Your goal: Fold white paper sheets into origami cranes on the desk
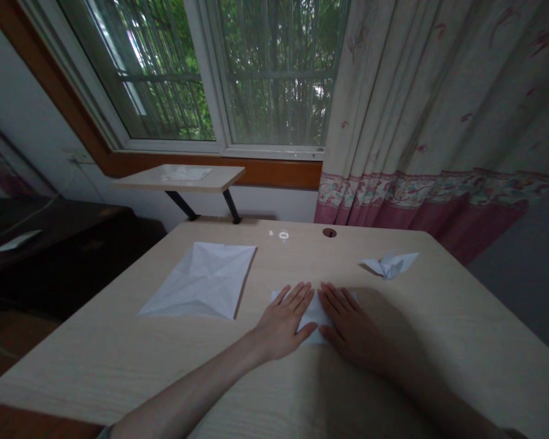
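My left hand (284, 321) lies flat, fingers stretched out, on a small folded white paper (313, 314) in the middle of the light wooden table (165, 372). My right hand (350, 325) presses flat on the same paper beside it, fingers together and extended. Most of the paper is hidden under the two hands. A larger creased white sheet (201, 280) lies unfolded to the left of my hands. A folded paper figure (390, 264) sits to the far right, apart from both hands.
A small raised shelf (183, 177) stands at the table's back edge under the window (210, 73). A cable hole (329, 232) is in the tabletop. A patterned curtain (439, 122) hangs at the right. A dark cabinet (50, 244) stands at the left.
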Motion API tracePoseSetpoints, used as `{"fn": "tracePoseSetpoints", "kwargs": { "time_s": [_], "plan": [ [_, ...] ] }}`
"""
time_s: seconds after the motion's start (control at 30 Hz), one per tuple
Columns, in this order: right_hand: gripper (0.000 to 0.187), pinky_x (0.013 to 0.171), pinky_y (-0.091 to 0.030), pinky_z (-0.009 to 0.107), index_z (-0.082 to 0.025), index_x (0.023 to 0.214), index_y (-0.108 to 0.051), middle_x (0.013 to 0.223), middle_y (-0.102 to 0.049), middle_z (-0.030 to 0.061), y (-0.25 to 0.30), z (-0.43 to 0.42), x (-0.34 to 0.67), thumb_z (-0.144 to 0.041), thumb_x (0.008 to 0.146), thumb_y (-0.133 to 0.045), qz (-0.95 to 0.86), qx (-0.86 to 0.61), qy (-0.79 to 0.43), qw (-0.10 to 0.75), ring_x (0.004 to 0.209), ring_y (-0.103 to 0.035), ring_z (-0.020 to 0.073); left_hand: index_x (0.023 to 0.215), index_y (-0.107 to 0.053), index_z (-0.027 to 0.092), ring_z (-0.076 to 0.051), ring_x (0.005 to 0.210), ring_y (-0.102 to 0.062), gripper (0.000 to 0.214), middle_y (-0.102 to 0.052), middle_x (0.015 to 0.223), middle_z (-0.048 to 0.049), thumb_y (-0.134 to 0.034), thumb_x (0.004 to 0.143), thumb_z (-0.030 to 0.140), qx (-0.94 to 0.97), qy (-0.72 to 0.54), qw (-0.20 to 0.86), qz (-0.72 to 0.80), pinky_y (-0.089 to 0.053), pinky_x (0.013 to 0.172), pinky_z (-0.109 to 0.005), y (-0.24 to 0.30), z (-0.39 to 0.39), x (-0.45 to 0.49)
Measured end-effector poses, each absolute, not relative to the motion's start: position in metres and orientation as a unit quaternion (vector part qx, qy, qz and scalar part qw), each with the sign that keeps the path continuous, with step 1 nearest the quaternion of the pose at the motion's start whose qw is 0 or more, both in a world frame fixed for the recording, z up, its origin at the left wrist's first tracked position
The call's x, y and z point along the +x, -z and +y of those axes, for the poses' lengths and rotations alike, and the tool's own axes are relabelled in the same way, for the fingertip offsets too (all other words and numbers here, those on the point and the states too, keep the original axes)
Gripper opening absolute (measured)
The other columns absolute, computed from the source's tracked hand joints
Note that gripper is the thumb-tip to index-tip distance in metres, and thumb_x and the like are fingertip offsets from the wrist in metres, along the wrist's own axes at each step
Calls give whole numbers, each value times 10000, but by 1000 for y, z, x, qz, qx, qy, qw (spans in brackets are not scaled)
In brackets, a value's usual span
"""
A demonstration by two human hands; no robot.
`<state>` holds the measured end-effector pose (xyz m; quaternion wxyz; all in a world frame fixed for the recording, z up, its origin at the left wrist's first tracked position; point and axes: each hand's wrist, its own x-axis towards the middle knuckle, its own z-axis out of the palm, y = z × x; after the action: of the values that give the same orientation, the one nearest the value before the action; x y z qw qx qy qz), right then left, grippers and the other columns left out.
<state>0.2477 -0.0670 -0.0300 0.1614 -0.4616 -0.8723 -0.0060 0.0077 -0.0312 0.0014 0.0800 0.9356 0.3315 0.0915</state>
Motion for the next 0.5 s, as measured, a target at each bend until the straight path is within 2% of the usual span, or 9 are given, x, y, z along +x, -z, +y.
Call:
{"fn": "tracePoseSetpoints", "kwargs": {
  "time_s": [0.1,0.2,0.37,0.5],
  "plan": [
    [729,1196,-295,564,-141,1593,-129,1619,-259,167,25,-67,249,-473,1020,-435,-880,-458,15,126,1504,-242,313,1597,-154,196,-254,1538,-167,665,-202,1650,-91,-239,1050,563,933,-57,76,346,-102,1249,-511,-5,-33,9],
    [782,1187,-298,584,-144,1592,-100,1629,-223,164,21,-67,252,-544,1006,-429,-884,-457,18,97,1510,-214,332,1599,-156,237,-307,1542,-119,671,-184,1656,-69,-213,1038,601,928,-48,71,363,-53,1226,-601,-7,-34,9],
    [808,1176,-273,633,-191,1590,-48,1636,-216,133,15,-68,252,-592,994,-416,-884,-463,8,66,1514,-187,351,1596,-166,291,-358,1538,-97,673,-180,1660,-57,-238,1022,634,920,-68,67,381,-75,1189,-682,-3,-37,6],
    [807,1173,-255,650,-222,1591,-33,1640,-219,117,13,-69,250,-601,990,-416,-879,-473,1,57,1513,-178,372,1593,-168,310,-362,1535,-107,680,-202,1656,-41,-257,1012,652,919,-77,73,381,-67,1189,-692,-2,-37,4]
  ]
}}
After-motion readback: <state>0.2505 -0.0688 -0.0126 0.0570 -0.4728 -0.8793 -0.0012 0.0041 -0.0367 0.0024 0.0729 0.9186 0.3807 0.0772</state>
